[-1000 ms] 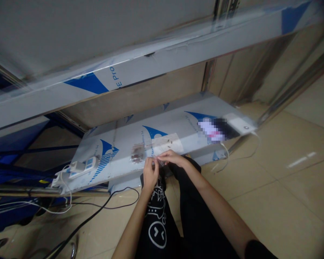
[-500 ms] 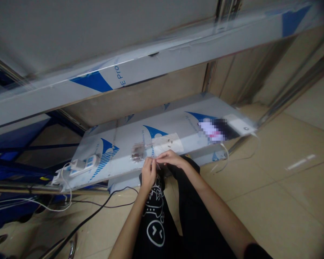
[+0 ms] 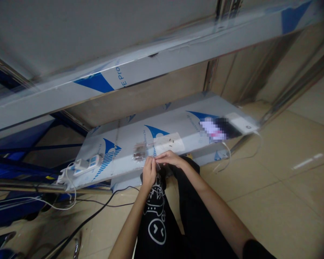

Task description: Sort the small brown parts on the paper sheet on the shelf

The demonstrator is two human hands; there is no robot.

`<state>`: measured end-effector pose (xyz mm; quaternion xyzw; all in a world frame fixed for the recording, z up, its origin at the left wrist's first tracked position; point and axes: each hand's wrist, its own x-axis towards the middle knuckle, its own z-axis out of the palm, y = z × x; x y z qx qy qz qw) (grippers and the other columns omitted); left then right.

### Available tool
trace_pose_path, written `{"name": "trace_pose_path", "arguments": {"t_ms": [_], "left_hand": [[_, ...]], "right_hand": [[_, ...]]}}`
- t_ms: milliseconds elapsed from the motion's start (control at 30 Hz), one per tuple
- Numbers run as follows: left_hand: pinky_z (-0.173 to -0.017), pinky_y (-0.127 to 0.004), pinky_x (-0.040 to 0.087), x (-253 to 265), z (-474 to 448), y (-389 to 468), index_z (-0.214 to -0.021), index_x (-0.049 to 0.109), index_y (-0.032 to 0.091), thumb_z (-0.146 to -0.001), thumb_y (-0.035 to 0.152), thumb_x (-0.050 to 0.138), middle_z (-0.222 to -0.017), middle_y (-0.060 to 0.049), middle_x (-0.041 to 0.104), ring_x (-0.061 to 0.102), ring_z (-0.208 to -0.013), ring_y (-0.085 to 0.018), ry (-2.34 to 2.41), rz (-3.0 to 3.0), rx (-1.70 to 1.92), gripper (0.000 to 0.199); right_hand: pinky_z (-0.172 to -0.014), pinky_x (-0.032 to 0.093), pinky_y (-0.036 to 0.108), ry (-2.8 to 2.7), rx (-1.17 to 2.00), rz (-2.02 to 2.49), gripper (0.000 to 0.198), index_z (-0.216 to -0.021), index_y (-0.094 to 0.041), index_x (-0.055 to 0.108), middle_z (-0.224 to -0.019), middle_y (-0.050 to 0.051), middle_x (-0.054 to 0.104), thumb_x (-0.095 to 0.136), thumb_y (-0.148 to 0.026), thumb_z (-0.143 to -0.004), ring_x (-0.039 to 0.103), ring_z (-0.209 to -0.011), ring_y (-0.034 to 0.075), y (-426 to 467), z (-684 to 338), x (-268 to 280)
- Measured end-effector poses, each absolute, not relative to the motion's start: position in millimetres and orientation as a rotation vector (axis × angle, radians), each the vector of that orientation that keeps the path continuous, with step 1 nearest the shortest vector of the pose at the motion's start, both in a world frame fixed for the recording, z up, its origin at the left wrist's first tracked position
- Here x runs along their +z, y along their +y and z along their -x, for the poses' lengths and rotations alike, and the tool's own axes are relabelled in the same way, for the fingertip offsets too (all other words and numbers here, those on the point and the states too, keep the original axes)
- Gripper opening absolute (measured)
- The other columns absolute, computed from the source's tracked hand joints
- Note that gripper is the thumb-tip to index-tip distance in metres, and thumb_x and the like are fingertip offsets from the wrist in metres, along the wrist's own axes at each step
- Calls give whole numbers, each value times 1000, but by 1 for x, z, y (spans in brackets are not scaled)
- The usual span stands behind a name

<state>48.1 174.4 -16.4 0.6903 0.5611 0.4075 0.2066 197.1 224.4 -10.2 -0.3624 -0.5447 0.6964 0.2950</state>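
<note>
My left hand [image 3: 150,172] and my right hand [image 3: 170,158] meet fingertip to fingertip at the front edge of the low shelf [image 3: 129,135]. Both are closed in a pinch. A bit of clear film seems to show just below the fingertips, but what they hold is too small to name. Just beyond my left hand lies a clear plastic packet [image 3: 139,151] with brownish contents. Behind my right hand is a white sheet [image 3: 176,142] with several tiny dark pieces [image 3: 170,141] on it.
A power strip [image 3: 93,163] with a white plug stands at the shelf's left end. On the right lie a phone with a blurred screen [image 3: 213,130] and a white device [image 3: 244,124] with a cable. A film-covered beam [image 3: 162,64] crosses above; black cables [image 3: 97,212] run over the floor.
The view has shifted slightly, so the shelf and its things appear a little further right. Both hands keep the same pinch, fingertips together.
</note>
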Motion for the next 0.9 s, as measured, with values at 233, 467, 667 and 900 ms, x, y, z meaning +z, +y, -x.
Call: {"name": "trace_pose_path", "arguments": {"t_ms": [233,467,667,900], "left_hand": [[-66,-25,36,-17,-42,173,-70,42,19,-90,28,27,-70,0,43,44,-69,-13,1534,-1888,1135,26],[-67,-24,36,-18,-36,175,-70,42,19,-89,28,31,-70,1,43,44,-70,-12,1553,-1879,1146,24],[-68,-25,37,-21,-30,175,-71,42,19,-90,27,29,-71,0,45,45,-71,-12,1630,-1880,1120,25],[-69,-26,39,-18,-29,175,-72,46,19,-88,27,32,-74,-1,47,48,-72,-13,1670,-2039,1013,23]], "right_hand": [[-55,45,20,-1426,1874,950,33,-93,-17,69,-84,5,69,69,-32,-63,58,-66,11,225,-191,-19],[-51,45,18,-1384,1880,948,32,-90,-17,70,-81,3,69,70,-32,-62,57,-63,10,225,-181,-20],[-54,47,19,-1349,1900,920,27,-89,-18,70,-81,3,69,67,-30,-64,59,-64,11,225,-174,-17],[-60,50,26,-1500,1607,1006,22,-81,-13,71,-73,6,70,63,-27,-66,62,-62,15,227,-172,-26]]}}
